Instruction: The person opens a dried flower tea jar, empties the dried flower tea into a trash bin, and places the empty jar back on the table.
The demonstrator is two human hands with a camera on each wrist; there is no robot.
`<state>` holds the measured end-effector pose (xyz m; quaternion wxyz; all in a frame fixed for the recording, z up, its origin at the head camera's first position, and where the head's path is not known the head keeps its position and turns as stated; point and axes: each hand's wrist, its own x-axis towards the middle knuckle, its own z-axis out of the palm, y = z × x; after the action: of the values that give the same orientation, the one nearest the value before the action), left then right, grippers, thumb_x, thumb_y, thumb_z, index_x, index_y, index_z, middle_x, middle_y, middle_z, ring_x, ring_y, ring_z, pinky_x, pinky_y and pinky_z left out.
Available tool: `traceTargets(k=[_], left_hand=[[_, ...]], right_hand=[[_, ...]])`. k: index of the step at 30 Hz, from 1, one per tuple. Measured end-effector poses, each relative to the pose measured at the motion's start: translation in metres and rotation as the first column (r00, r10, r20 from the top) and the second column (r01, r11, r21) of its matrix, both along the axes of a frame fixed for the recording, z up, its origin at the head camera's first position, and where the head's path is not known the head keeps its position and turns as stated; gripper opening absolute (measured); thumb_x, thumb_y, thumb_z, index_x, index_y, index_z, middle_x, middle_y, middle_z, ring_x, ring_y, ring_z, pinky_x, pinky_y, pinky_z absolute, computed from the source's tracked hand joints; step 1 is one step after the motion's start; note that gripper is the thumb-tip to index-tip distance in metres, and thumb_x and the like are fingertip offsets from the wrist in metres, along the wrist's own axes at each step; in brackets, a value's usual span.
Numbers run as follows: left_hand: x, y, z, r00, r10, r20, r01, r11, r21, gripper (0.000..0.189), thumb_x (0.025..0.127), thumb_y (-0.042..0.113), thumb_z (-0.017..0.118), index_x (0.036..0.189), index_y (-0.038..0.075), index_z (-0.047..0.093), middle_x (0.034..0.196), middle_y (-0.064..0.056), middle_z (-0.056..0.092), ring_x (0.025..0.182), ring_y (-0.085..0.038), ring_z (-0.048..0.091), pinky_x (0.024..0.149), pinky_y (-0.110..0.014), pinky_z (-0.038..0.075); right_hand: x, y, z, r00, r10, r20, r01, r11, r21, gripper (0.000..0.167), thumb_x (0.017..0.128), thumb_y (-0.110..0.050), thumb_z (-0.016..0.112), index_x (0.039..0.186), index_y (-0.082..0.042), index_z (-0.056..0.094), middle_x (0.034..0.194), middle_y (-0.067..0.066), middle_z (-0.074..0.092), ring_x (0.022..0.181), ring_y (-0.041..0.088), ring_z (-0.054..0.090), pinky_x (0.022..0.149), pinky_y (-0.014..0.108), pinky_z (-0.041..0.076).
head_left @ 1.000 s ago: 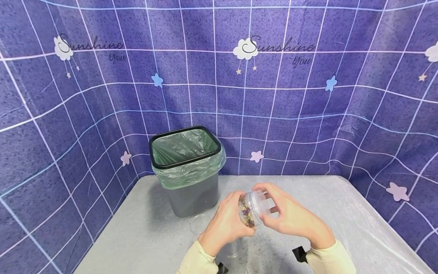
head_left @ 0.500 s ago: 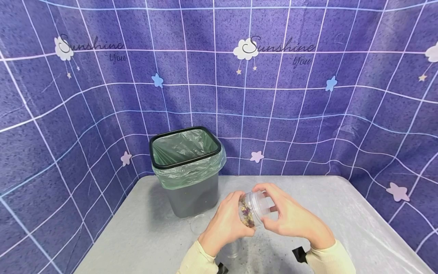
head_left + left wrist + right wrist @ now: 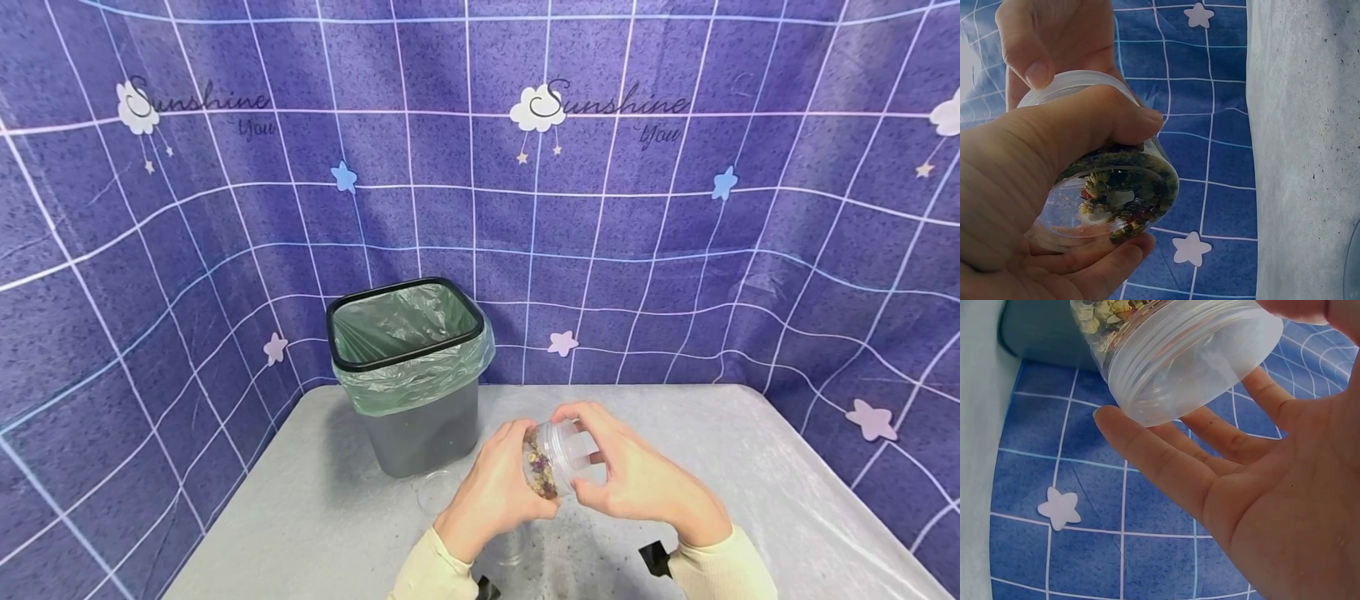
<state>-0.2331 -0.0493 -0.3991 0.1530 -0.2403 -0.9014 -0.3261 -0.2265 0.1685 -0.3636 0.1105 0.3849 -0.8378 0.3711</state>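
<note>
A clear plastic jar of dried flowers is tilted on its side above the table. My left hand grips its body, thumb over the side and fingers beneath in the left wrist view. Yellow, green and dark red bits show through the jar's base. The translucent screw lid faces right, and my right hand pinches it at the rim between thumb and fingers. Behind the lid the right palm stands apart from it.
A grey trash bin with a green liner stands at the back left. A clear round piece lies in front of it, and another clear container is below the left wrist. Dark specks dot the table. A patterned purple curtain surrounds it.
The right thumb and fingers have shifted very slightly around the lid. The left hand and the jar stay where they were.
</note>
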Motion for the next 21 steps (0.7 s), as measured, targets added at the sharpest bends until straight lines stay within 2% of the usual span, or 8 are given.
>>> traceTargets(k=[10, 21], left_hand=[[0.0001, -0.0002, -0.0005, 1.0, 0.0, 0.002, 0.0, 1.0, 0.007, 0.083, 0.053, 0.025, 0.094, 0.126, 0.012, 0.058, 0.112, 0.002, 0.062, 0.096, -0.011, 0.058, 0.085, -0.027, 0.053], [-0.0005, -0.0006, -0.0001, 1.0, -0.005, -0.004, 0.005, 1.0, 0.019, 0.082, 0.052, 0.024, 0.095, 0.124, 0.011, 0.058, 0.11, 0.002, 0.062, 0.094, -0.01, 0.058, 0.083, -0.026, 0.053]], right_hand=[[-0.0011, 0.0006, -0.0005, 1.0, 0.019, 0.005, -0.019, 1.0, -0.005, 0.074, 0.074, 0.003, 0.073, 0.14, -0.02, 0.048, 0.134, -0.006, 0.053, 0.119, 0.02, 0.059, 0.086, 0.042, 0.06], [-0.0011, 0.0006, 0.0005, 0.998, 0.049, -0.037, -0.049, 0.999, -0.013, 0.076, 0.07, 0.006, 0.072, 0.139, -0.017, 0.05, 0.135, -0.004, 0.053, 0.12, 0.019, 0.057, 0.085, 0.041, 0.06]])
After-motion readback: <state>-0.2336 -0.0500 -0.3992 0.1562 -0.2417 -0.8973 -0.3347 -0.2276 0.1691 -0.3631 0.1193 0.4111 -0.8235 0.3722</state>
